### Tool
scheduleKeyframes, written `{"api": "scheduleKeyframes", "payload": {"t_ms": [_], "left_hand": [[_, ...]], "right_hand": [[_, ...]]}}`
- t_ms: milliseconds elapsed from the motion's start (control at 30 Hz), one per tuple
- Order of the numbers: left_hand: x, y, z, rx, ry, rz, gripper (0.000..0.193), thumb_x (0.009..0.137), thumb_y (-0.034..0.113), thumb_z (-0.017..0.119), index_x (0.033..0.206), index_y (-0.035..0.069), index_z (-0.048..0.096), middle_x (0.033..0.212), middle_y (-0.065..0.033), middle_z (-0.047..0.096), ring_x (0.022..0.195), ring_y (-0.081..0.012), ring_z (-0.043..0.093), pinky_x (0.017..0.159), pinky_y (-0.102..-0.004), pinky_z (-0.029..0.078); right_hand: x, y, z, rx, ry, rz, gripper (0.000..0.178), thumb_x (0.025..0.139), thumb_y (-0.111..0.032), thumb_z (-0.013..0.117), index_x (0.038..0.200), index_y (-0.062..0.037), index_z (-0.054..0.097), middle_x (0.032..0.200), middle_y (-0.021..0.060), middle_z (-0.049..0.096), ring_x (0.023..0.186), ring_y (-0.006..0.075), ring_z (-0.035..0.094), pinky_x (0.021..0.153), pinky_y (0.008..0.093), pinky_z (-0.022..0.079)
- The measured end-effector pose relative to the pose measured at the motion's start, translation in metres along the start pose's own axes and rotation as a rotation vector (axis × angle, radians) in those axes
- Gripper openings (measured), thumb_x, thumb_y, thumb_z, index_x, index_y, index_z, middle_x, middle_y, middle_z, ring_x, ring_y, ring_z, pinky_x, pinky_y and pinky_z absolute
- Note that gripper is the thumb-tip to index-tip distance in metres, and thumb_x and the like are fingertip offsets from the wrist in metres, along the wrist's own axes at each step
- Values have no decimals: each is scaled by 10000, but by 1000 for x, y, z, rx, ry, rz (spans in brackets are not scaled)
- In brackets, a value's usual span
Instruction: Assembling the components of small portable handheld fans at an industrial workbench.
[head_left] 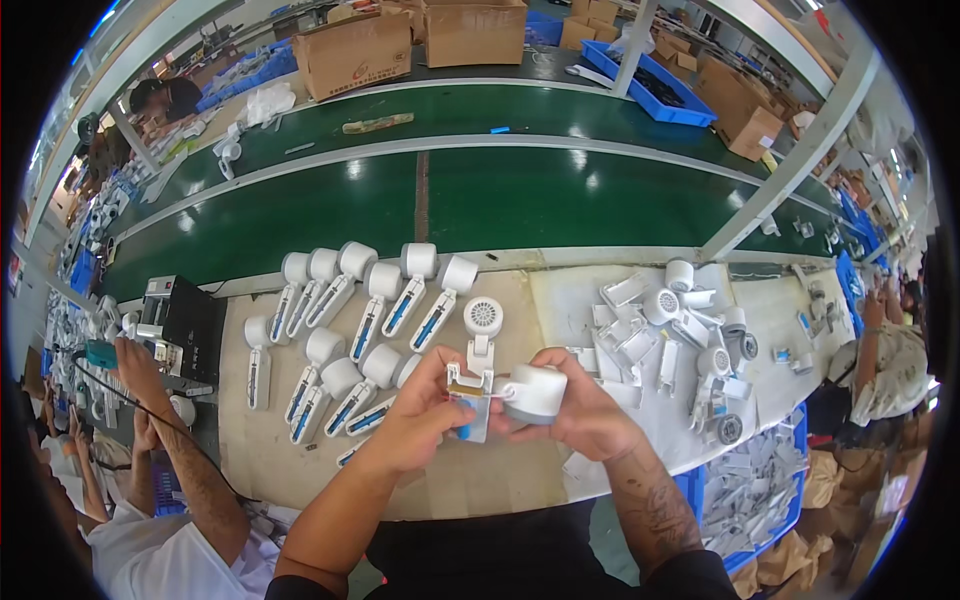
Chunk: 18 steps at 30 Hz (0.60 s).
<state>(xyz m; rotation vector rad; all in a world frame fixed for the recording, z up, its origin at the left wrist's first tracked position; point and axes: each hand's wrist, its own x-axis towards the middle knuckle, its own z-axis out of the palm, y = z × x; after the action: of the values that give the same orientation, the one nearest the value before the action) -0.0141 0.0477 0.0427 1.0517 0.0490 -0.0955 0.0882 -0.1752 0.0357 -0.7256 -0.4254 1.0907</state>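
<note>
Over the near edge of the table, my left hand (pixel 425 410) is closed around an open white handle piece (pixel 468 385) with a small board and a blue cylinder in it. A white round fan head (pixel 536 393) is gripped by my right hand (pixel 592 415), its fingers curled round the side. A thin light wire seems to run between the handle piece and the fan head. Just beyond my hands lies another white fan head with a slotted round grille (pixel 483 317). Several white handheld fans (pixel 410 305) with blue cylinders in their open handles lie in rows to the left.
Loose white fan parts (pixel 640 335) are heaped on the right of the table. A blue crate (pixel 795 500) of white pieces stands below its right edge. At left are a black box-shaped machine (pixel 180 335) and a co-worker's arm (pixel 195 465). Beyond runs a green conveyor belt (pixel 550 195).
</note>
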Motion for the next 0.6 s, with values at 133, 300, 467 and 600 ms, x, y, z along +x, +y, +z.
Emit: {"api": "scheduleKeyframes", "payload": {"t_ms": [133,300,467,600], "left_hand": [[-9,9,10,-148,61,-91,262,953,87,515,1205,71,441,945,-67,596,726,-190,637,704,-352,547],[-10,2,9,-18,225,-42,240,982,104,517,1212,39,499,920,-88,632,756,-182,653,707,-333,558],[-8,11,26,-8,168,17,261,955,53,539,1200,-29,568,1072,-162,681,889,-234,697,814,-342,561],[-15,13,24,-103,120,-98,299,923,4,545,1213,-61,581,1151,-205,672,999,-277,697,883,-348,541]], "right_hand": [[19,19,7,-80,432,-78,400,946,-203,615,1290,-95,439,1322,162,531,1179,274,559,958,436,494],[36,-18,45,-383,477,-481,622,809,46,712,1338,-73,407,1284,150,538,1134,201,569,954,343,499],[48,-35,50,-463,200,-552,629,810,52,720,1333,-59,389,1334,194,531,1177,213,558,974,349,493],[56,-34,49,-435,130,-490,572,855,-8,720,1323,-50,395,1345,184,538,1175,201,558,991,353,478]]}}
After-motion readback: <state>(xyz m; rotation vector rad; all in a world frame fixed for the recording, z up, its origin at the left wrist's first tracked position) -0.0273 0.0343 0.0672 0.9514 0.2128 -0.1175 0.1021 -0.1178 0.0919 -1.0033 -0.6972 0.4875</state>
